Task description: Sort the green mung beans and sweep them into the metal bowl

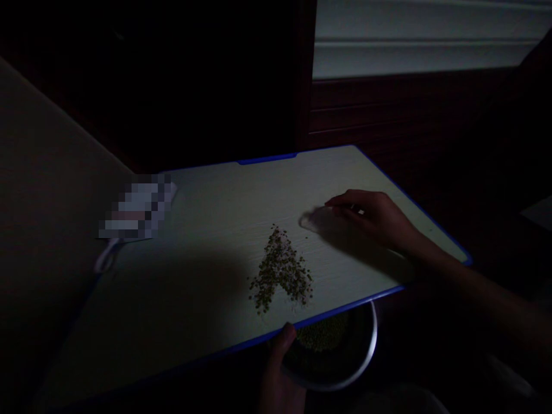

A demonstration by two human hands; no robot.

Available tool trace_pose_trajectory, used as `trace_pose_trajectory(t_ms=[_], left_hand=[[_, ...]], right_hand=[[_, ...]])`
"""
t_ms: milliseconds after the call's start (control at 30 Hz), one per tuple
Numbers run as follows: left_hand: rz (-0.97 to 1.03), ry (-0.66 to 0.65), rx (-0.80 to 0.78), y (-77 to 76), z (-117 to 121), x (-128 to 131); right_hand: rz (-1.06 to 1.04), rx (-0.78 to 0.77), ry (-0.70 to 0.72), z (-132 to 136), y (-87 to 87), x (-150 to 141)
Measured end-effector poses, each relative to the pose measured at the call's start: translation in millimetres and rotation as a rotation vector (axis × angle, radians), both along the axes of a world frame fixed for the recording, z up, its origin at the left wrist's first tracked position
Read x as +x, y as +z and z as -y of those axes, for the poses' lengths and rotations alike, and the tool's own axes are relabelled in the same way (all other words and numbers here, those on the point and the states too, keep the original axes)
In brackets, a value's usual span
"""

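Mung beans (280, 270) lie in a loose heap on the pale, blue-edged worktop (241, 201), between both hands. Right hand (371, 218) hovers just beside the heap, its grip loosely curled and pinching nothing visible. Left hand (278, 368) has its grip clasped on a steel bowl (374, 345) that sits below the worktop's near edge and holds more beans (321, 332). Farther left on the worktop sits a pixelated object (138, 207), too blurred to identify.
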State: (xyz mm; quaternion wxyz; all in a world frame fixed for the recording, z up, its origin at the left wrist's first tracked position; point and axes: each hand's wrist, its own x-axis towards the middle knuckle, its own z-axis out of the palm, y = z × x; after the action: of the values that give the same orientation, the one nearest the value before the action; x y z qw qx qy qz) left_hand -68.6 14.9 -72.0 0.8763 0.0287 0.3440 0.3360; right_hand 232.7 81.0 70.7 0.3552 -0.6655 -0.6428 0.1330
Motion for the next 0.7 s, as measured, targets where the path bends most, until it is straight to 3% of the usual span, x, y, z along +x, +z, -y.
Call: trace_pose_trajectory(t_ms=[133, 300, 400, 500, 567, 700], left_hand=[[-0.016, -0.015, -0.005, -1.0, 1.3, -2.6], [-0.042, 0.006, -0.052, -2.1, 4.7, -2.6], [-0.049, 0.006, -0.097, 6.2, 4.3, 2.1], [-0.107, 0.047, -0.208, 26.5, 1.8, 12.6], [-0.215, 0.147, -0.299, 42.2, 0.3, 20.7], [-0.264, 0.159, -0.319, 61.6, -0.2, 31.4]], right_hand=[[-0.025, -0.064, 0.192, -23.9, 0.0, -3.6], [-0.069, -0.146, 0.367, 8.9, 1.9, -7.1], [-0.099, -0.135, 0.317, 34.5, 3.0, -9.7], [-0.096, -0.105, 0.236, 52.0, 1.8, -14.8], [-0.088, -0.098, 0.21, 60.9, 0.0, -18.6], [-0.081, -0.097, 0.131, 75.0, -4.8, -23.5]])
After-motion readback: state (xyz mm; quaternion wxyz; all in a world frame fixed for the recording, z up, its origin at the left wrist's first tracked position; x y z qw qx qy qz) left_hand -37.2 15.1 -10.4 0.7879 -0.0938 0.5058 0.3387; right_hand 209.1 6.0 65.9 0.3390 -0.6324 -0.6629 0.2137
